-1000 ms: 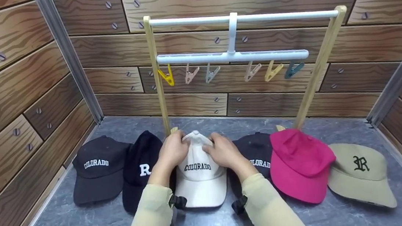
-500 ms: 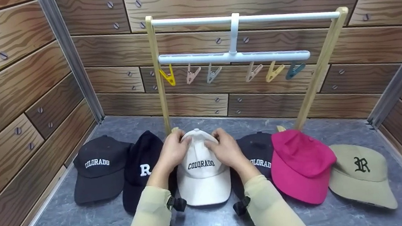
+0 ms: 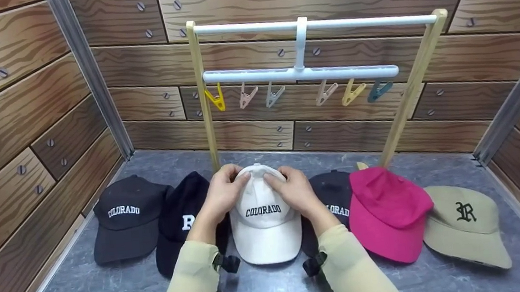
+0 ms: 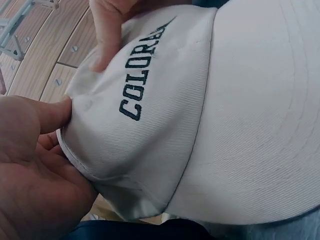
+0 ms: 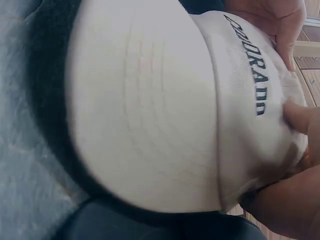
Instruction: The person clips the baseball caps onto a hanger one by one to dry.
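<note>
Together, thumbs [image 3: 243, 180] inward, hands [image 3: 222, 195] [image 3: 296, 190] pinching white cap [image 3: 266, 224]

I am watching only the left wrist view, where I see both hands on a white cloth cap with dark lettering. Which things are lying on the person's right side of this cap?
Observer: Three more caps: a dark cloth cap with white letters, a bright pink cloth cap and a khaki cloth cap with a dark letter.

Operator: The last letters on the white cap are difficult to read for me. Which word is it?

Observer: The head view shows it whole: COLORADO.

Operator: I see the pale plastic hanger only partly. How many clips has it?

Observer: Six plastic clips hang beneath it.
</note>
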